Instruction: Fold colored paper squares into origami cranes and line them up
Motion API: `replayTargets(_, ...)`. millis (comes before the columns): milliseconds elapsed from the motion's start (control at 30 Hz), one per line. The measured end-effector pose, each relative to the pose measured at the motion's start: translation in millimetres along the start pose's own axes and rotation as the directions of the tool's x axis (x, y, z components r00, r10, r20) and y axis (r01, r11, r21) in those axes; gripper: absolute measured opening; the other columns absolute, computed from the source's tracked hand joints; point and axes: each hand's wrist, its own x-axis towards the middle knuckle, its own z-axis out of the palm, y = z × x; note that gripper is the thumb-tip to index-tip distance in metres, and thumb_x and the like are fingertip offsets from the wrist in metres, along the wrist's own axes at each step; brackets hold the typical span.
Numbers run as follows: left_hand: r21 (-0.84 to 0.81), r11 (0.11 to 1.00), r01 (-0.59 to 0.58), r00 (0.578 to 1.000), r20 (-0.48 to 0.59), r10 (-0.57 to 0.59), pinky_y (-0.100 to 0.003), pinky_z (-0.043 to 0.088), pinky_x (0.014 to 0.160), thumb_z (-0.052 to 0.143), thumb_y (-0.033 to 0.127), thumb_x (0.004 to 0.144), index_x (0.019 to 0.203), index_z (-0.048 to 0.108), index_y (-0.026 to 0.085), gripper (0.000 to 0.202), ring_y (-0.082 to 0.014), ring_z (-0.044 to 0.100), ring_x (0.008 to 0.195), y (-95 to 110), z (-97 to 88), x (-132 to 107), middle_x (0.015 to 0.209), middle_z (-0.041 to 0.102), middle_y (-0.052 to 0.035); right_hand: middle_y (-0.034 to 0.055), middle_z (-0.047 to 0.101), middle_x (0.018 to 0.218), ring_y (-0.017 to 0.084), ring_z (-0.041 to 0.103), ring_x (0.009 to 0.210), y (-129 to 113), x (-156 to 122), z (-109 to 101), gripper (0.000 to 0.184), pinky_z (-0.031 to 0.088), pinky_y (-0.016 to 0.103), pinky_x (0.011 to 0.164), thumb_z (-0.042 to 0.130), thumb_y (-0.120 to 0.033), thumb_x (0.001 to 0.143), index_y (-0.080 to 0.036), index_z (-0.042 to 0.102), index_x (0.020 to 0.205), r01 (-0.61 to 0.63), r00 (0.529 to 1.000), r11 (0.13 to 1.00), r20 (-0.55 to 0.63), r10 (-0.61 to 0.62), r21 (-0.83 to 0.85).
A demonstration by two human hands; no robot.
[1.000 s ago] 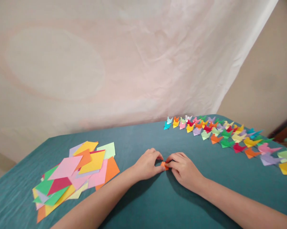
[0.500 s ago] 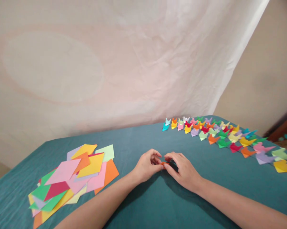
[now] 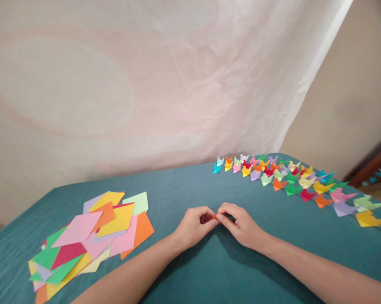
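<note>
My left hand [image 3: 195,226] and my right hand [image 3: 239,226] meet at the middle of the teal tablecloth [image 3: 184,270]. Both pinch a small folded orange paper piece [image 3: 214,216] between their fingertips, just above the cloth. Most of the piece is hidden by my fingers. A loose pile of coloured paper squares [image 3: 89,234] lies to the left of my left hand. Rows of finished folded paper birds [image 3: 291,181] stand to the right and behind my right hand.
A pale cloth backdrop [image 3: 146,84] hangs behind the table's far edge. A beige wall [image 3: 351,97] is at the right, with a wooden piece [image 3: 372,166] and a few small blue shapes beyond the table's right corner.
My hands have drawn closer together on the orange piece, lifting it slightly off the cloth. The view has shifted a little to the right, so the paper pile sits further left.
</note>
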Motion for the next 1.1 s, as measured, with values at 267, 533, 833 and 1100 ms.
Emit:
replayTargets(267, -0.078, 0.997, 0.008, 1.0, -0.012, -0.009, -0.019, 0.036, 0.055, 0.053, 0.035, 0.084, 0.076, 0.061, 0.012, 0.026, -0.0091, 0.047, 0.058, 0.8, -2.9, -0.3, 0.065, 0.058, 0.0003, -0.0009, 0.052, 0.071, 0.013, 0.047, 0.065, -2.2, 2.6, -0.9, 0.025, 0.038, 0.025, 0.061, 0.041, -0.038, 0.091, -0.018, 0.052, 0.08, -0.167, 0.986, 0.957, 0.019, 0.167, 0.237)
replayTargets(533, -0.143, 0.99, 0.008, 0.999, 0.044, -0.001, -0.019, 0.037, 0.058, 0.052, 0.038, 0.084, 0.079, 0.06, 0.012, 0.027, -0.0103, 0.05, 0.063, -5.3, -2.9, 1.5, 0.071, 0.06, -0.0006, -0.0032, 0.044, 0.066, 0.012, 0.041, 0.062, 2.4, 2.7, -1.3, 0.027, 0.034, 0.024, 0.059, 0.043, -0.038, 0.09, -0.018, 0.048, 0.072, -0.18, 0.982, 0.952, -0.012, 0.189, 0.248)
replayTargets(833, -0.011, 1.0, 0.024, 1.0, 0.009, -0.024, -0.019, 0.032, 0.051, 0.048, 0.043, 0.085, 0.07, 0.054, 0.014, 0.033, -0.0084, 0.044, 0.053, 0.5, -3.1, -1.7, 0.058, 0.055, 0.0027, -0.0027, 0.046, 0.068, 0.012, 0.042, 0.064, 1.5, 3.1, -0.2, 0.028, 0.035, 0.024, 0.06, 0.043, -0.04, 0.09, -0.018, 0.051, 0.075, -0.207, 0.973, 0.926, -0.031, 0.229, 0.315)
replayTargets(1100, -0.03, 0.998, 0.059, 0.997, 0.044, -0.058, -0.019, 0.033, 0.051, 0.05, 0.046, 0.084, 0.066, 0.056, 0.014, 0.037, -0.0085, 0.045, 0.051, -2.4, -2.6, -1.4, 0.056, 0.057, 0.0016, -0.002, 0.048, 0.069, 0.012, 0.043, 0.065, 5.7, 3.3, -0.5, 0.026, 0.035, 0.024, 0.061, 0.044, -0.038, 0.089, -0.017, 0.052, 0.076, -0.187, 0.98, 0.928, -0.002, 0.198, 0.321)
